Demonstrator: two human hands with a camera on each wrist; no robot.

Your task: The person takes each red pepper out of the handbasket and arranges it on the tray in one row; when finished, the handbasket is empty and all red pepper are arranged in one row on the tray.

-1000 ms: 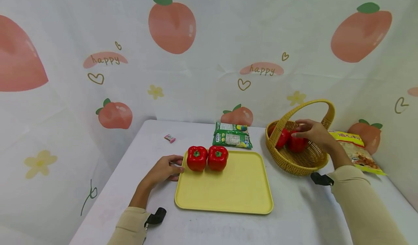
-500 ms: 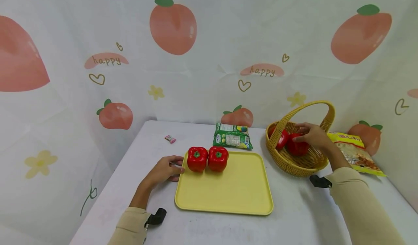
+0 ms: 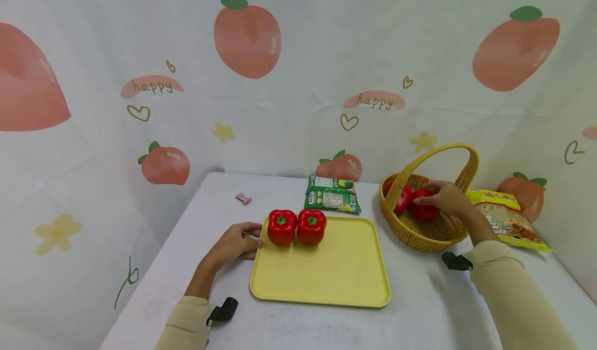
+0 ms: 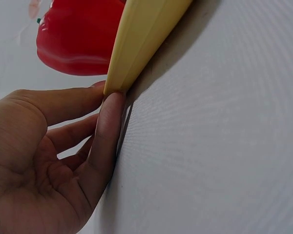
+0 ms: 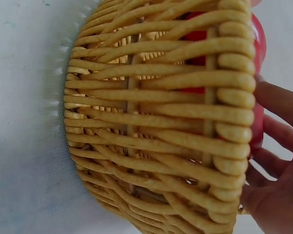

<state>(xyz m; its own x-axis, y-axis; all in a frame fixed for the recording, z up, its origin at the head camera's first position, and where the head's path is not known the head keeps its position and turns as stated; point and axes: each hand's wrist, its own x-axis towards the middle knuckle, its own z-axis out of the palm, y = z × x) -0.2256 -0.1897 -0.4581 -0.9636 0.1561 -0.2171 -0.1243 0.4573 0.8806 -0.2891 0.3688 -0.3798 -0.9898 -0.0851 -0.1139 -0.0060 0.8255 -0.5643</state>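
My right hand (image 3: 449,199) reaches into the yellow wicker basket (image 3: 430,243) and holds a red bell pepper (image 3: 424,213), thumb and fingers on either side of it. Another red item (image 3: 403,199) lies beside it, partly behind the handle. In the right wrist view the basket wall (image 5: 161,112) hides most of the pepper (image 5: 259,44). My left hand (image 3: 232,243) pinches the left rim of a yellow tray (image 3: 322,277), thumb above and a finger below the edge (image 4: 132,48). Two red bell peppers (image 3: 282,228) stand side by side in the tray's far left corner.
A green snack packet (image 3: 332,194) lies behind the tray. Farther left is a small pink-wrapped candy (image 3: 243,198). A yellow-and-clear food bag (image 3: 508,218) sits right of the basket. The basket's tall handle (image 3: 440,149) arches over its opening. A printed cloth hangs behind.
My right hand has lowered slightly within the basket, and its fingers have closed around the pepper there. The left hand, tray and two tray peppers have stayed in place.
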